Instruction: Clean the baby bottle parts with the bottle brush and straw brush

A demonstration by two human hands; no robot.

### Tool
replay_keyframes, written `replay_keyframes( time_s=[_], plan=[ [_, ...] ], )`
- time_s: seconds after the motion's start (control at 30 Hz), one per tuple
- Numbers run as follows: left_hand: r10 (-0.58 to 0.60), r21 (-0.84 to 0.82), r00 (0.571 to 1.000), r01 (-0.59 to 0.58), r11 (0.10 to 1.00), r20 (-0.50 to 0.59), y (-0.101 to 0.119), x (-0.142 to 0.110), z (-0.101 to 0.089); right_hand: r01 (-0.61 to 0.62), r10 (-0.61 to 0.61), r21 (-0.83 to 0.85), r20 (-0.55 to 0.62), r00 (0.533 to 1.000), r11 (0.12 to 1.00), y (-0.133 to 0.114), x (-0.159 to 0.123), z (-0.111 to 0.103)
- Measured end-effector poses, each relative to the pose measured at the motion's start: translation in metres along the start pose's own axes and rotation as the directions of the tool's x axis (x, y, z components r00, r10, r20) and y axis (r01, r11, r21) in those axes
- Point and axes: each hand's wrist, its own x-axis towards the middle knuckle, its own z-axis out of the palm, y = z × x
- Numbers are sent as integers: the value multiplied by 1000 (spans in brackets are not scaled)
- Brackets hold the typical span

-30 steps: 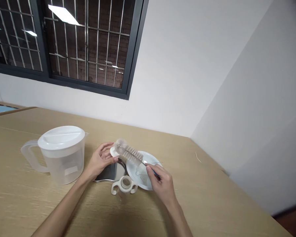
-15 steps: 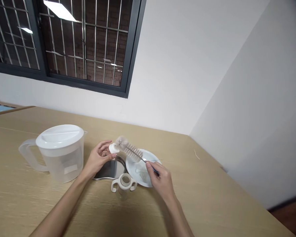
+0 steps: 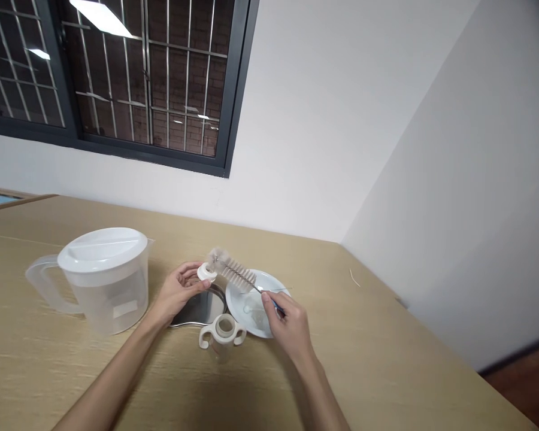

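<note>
My left hand (image 3: 179,293) is closed on a small white bottle collar (image 3: 206,272), tilted so that its round opening shows. My right hand (image 3: 287,320) grips the blue handle of a bottle brush (image 3: 236,272). The brush's pale bristly tip is right at the collar; whether it touches I cannot tell. Below the hands a baby bottle (image 3: 222,335) with two side handles stands upright, without a cap. Behind it lie a shiny metal tray (image 3: 193,311), partly hidden by my left hand, and a white plate (image 3: 240,311) holding a clear item and a thin wire-like piece.
A lidded translucent pitcher (image 3: 112,293) with some liquid stands on the left of the wooden table (image 3: 377,359). A thin pale strip (image 3: 354,277) lies toward the right edge. Beyond the table are a white wall and a barred window (image 3: 153,78).
The collar has turned slightly in my left hand, so its opening shows more. The brush stays close beside it. The whole view has shifted a little.
</note>
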Motion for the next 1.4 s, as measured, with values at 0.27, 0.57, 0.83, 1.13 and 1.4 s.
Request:
replay_keyframes(
  time_s=[0.27, 0.57, 0.83, 1.13, 1.4],
  plan=[
    [-5, 61, 1000, 5, 998, 3, -2, 1, -2, -80, 75, -80, -71, 995, 994, 9, 0, -6],
    [14, 295, 998, -32, 955, 64, -5, -1, 2, -626, 587, -442, -242, 773, 642, 36, 10, -43],
    [18, 603, 970, -166, 780, 243, 5, 5, 36, -674, 796, -604, -105, 597, 425, 67, -1, -60],
    [-275, 868, 826, -441, 229, 492, 0, 45, 91, -613, 806, -654, -9, 592, 443, 71, -6, -54],
    [-360, 903, 829, -379, 200, 428, -13, 61, 110, -608, 804, -650, 8, 595, 456, 71, -8, -54]
  ],
)
